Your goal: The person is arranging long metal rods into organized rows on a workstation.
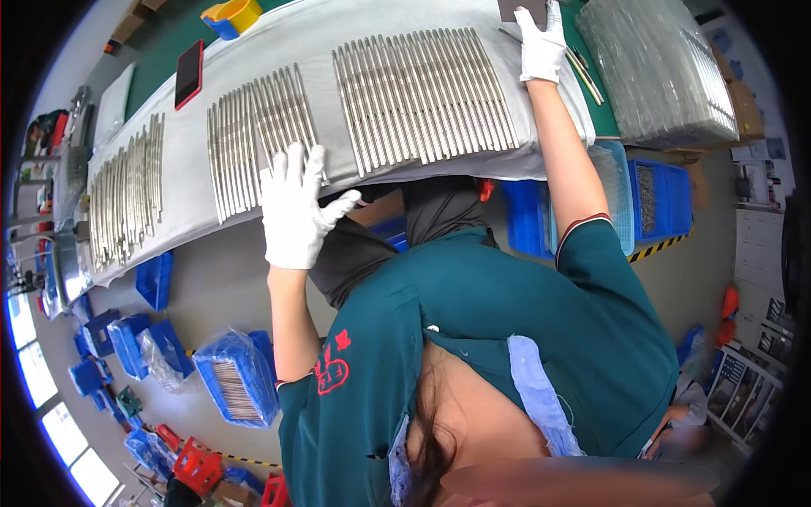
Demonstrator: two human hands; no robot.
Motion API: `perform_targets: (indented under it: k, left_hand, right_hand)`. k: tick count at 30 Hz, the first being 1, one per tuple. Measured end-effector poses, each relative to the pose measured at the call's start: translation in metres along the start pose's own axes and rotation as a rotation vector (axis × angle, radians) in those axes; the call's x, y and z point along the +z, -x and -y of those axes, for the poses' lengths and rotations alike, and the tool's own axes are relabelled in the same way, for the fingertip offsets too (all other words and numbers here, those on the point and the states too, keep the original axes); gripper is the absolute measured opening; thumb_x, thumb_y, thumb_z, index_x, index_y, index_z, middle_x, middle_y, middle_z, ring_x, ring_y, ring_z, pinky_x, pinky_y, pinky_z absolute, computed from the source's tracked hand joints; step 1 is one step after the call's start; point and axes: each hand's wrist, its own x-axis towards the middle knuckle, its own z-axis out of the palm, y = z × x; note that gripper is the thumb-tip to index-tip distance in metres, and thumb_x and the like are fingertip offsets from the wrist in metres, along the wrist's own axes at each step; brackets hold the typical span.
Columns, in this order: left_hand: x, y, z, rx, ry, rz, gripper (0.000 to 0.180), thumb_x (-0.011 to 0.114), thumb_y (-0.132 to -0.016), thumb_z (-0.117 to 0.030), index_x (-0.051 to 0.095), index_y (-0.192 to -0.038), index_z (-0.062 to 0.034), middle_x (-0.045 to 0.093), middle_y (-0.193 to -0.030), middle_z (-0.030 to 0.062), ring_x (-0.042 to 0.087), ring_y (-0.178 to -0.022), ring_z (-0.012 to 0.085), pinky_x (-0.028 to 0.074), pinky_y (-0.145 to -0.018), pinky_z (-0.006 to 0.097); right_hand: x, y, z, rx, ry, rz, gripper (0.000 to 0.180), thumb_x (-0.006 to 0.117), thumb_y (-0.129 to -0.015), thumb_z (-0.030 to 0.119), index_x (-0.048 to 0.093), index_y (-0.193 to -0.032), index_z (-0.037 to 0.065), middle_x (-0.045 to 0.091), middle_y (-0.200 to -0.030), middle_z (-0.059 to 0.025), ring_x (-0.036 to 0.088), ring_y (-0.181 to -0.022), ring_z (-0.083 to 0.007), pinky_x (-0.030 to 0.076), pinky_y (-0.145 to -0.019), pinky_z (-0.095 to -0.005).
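While three rows of slender metal rods (422, 97) lie side by side along the desk (155, 89), a pale grey cloth (183, 173) covers most of its green top. Grey floor spreads below, with blue plastic crates (154, 280) at left and right and a red plastic stool (198, 466) at near left. The rods are straight, round and silvery, dulled brownish midway; the left row is the most uneven. The left hand (296, 207), in a white fabric glove, has its fingertips at the near ends of the middle row, its grip wide with the thumb held apart. At far right, the right hand (542, 52), gloved alike, touches a flat dark piece (509, 10); whether its grip pinches that, I cannot tell. Clear, wrinkled plastic wraps a bulky stack (650, 72) beyond it.
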Motion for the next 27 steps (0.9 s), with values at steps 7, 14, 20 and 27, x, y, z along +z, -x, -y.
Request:
perform_targets:
  k: [7, 14, 20, 27]
  left_hand:
    - [0.005, -0.032, -0.041, 0.149, 0.248, 0.022, 0.081, 0.077, -0.074, -0.055, 0.058, -0.133, -0.0025, 0.056, -0.13, 0.0235, 0.049, -0.123, 0.0425, 0.037, -0.106, 0.054]
    - [-0.001, -0.021, -0.027, 0.131, 0.299, 0.119, 0.086, 0.074, -0.074, -0.059, 0.056, -0.139, -0.0067, 0.054, -0.138, 0.023, 0.049, -0.126, 0.044, 0.034, -0.11, 0.057]
    - [-0.019, 0.005, 0.004, 0.031, 0.177, 0.14, 0.086, 0.069, -0.077, -0.066, 0.056, -0.143, -0.0117, 0.053, -0.143, 0.0238, 0.05, -0.13, 0.045, 0.031, -0.115, 0.057]
    - [-0.02, -0.024, 0.084, -0.222, -0.177, 0.043, 0.078, 0.064, -0.087, -0.062, 0.056, -0.141, -0.0068, 0.051, -0.144, 0.026, 0.049, -0.13, 0.0442, 0.034, -0.112, 0.054]
  right_hand:
    - [-0.025, -0.016, -0.034, -0.256, 0.379, -0.022, 0.068, 0.072, -0.09, 0.014, 0.044, -0.151, 0.004, 0.056, -0.141, -0.0155, 0.055, -0.125, -0.0241, 0.043, -0.108, -0.0331]
    - [-0.012, 0.0, -0.005, -0.161, 0.426, -0.03, 0.065, 0.076, -0.09, 0.02, 0.051, -0.149, 0.009, 0.064, -0.134, -0.0114, 0.06, -0.116, -0.0163, 0.045, -0.102, -0.0278]
    - [-0.014, -0.001, -0.009, -0.146, 0.39, -0.028, 0.063, 0.076, -0.091, 0.021, 0.052, -0.148, 0.009, 0.064, -0.133, -0.0111, 0.06, -0.116, -0.0163, 0.044, -0.103, -0.0273]
    - [-0.024, -0.009, -0.026, -0.132, 0.364, -0.038, 0.065, 0.077, -0.09, 0.024, 0.051, -0.147, 0.009, 0.065, -0.133, -0.0111, 0.06, -0.117, -0.0173, 0.044, -0.104, -0.0281]
